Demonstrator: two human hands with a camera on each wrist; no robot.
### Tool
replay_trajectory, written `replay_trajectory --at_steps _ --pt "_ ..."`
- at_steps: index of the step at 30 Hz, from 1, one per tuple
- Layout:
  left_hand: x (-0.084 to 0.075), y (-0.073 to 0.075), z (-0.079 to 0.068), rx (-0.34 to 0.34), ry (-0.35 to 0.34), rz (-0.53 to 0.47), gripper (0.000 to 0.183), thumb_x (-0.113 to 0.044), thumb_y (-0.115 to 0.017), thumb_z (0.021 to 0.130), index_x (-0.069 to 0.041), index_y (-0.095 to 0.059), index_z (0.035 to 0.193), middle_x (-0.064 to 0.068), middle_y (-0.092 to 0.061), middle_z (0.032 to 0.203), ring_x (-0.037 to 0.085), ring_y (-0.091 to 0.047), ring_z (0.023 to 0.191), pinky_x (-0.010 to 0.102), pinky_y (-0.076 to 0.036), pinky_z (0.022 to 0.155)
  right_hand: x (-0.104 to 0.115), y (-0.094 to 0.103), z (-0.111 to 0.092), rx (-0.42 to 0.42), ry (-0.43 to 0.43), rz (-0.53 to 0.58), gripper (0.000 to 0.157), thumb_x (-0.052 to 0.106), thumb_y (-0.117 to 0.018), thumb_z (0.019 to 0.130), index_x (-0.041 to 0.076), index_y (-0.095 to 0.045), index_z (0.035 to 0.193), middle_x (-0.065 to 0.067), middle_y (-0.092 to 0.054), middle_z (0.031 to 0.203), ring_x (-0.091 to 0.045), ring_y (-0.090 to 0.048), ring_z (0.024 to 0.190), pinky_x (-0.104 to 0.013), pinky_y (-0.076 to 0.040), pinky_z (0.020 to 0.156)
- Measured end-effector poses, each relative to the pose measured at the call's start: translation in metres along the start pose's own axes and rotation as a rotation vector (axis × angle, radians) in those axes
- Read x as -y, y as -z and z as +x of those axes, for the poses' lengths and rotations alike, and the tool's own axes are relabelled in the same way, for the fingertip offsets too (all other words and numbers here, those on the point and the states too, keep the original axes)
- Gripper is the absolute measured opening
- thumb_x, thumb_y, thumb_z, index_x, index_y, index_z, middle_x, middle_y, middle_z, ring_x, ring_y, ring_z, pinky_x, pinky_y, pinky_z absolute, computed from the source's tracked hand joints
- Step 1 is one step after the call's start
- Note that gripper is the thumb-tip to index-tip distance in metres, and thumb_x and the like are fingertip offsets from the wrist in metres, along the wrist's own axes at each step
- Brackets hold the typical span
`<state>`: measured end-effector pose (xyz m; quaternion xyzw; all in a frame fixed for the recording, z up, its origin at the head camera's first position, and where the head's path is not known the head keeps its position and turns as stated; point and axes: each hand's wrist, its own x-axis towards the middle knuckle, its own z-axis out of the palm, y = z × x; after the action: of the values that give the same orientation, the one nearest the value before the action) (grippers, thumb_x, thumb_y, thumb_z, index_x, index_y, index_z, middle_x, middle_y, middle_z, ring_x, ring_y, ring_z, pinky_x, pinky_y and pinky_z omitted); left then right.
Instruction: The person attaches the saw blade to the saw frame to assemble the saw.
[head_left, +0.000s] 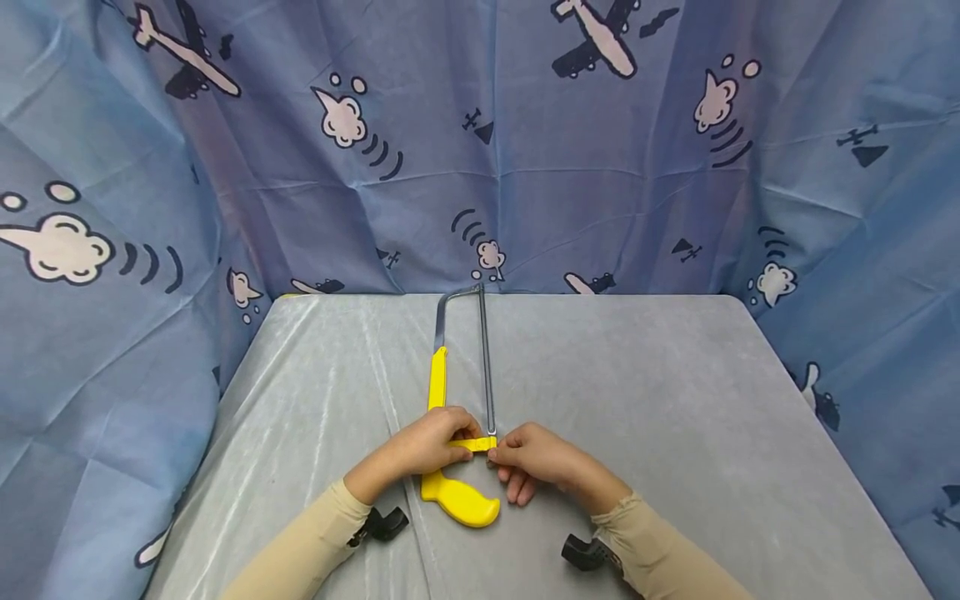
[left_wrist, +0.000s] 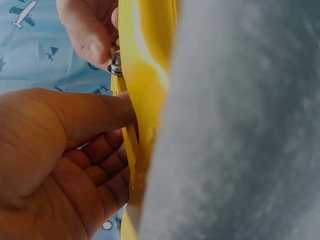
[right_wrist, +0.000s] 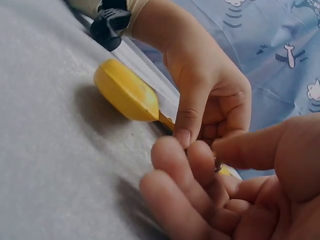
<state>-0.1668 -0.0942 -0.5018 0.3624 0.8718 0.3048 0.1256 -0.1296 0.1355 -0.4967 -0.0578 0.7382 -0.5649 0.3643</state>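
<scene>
A hacksaw (head_left: 461, 503) lies on the table, its yellow handle toward me and its steel frame (head_left: 440, 321) and blade (head_left: 486, 358) pointing away. My left hand (head_left: 431, 442) pinches the yellow crosspiece (head_left: 474, 445) near the blade's lower end between thumb and fingers. At the end of that crosspiece, my right hand (head_left: 542, 460) pinches a small metal threaded screw (left_wrist: 116, 65) between thumb and index finger. In the right wrist view, the right hand's fingers (right_wrist: 172, 165) mostly hide the screw; the yellow handle (right_wrist: 125, 92) shows behind them.
A grey cloth-covered table (head_left: 637, 375) lies under the hacksaw. A blue curtain (head_left: 480, 167) printed with planes and clouds hangs behind it and on both sides. Each wrist wears a black camera mount (head_left: 388, 525).
</scene>
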Motion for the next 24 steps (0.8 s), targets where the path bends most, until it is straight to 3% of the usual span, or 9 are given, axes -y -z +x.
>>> replay_trajectory --at_steps 8,11,13,18,24 --pt "0.000 0.001 0.000 0.007 -0.005 -0.012 0.018 -0.009 -0.080 0.088 -0.011 -0.072 0.103 -0.004 -0.063 0.091 0.010 -0.057 0.085 0.024 -0.049 0.078 -0.009 0.006 0.006 0.148 -0.037 0.177 0.021 0.008 -0.045 0.106 -0.005 -0.062 0.109 -0.007 -0.063 0.080 -0.015 -0.067 0.058 -0.032 -0.059 0.055" --pt "0.001 0.000 0.001 0.006 -0.005 -0.012 0.018 -0.009 -0.080 0.088 -0.011 -0.072 0.104 -0.004 -0.064 0.093 0.010 -0.057 0.085 0.025 -0.050 0.079 -0.008 0.006 0.006 0.140 -0.047 0.170 0.020 0.007 -0.045 0.106 -0.004 -0.062 0.108 -0.006 -0.063 0.080 -0.016 -0.067 0.058 -0.032 -0.059 0.054" --pt "0.002 0.000 0.002 0.006 -0.006 -0.014 0.019 -0.008 -0.080 0.087 -0.010 -0.073 0.104 -0.004 -0.065 0.093 0.009 -0.058 0.086 0.025 -0.050 0.079 -0.005 0.005 0.004 0.058 -0.026 0.077 0.017 0.008 -0.052 0.104 -0.003 -0.064 0.105 -0.006 -0.064 0.079 -0.016 -0.067 0.056 -0.032 -0.058 0.052" --pt "0.001 0.000 0.003 0.004 0.003 -0.002 0.019 -0.008 -0.081 0.087 -0.010 -0.073 0.104 -0.003 -0.066 0.093 0.008 -0.058 0.085 0.024 -0.051 0.079 0.007 -0.004 -0.004 -0.261 0.043 -0.316 0.019 0.023 -0.076 0.092 0.008 -0.069 0.083 -0.005 -0.067 0.064 -0.019 -0.065 0.050 -0.034 -0.052 0.047" --pt "-0.002 -0.002 0.002 -0.012 -0.021 0.034 0.018 -0.005 -0.080 0.085 -0.009 -0.073 0.102 -0.002 -0.065 0.090 0.011 -0.057 0.083 0.024 -0.048 0.077 0.009 -0.026 -0.005 -0.481 0.080 -0.596 0.036 0.039 -0.086 0.081 0.018 -0.062 0.065 0.005 -0.055 0.049 -0.013 -0.053 0.045 -0.028 -0.039 0.044"
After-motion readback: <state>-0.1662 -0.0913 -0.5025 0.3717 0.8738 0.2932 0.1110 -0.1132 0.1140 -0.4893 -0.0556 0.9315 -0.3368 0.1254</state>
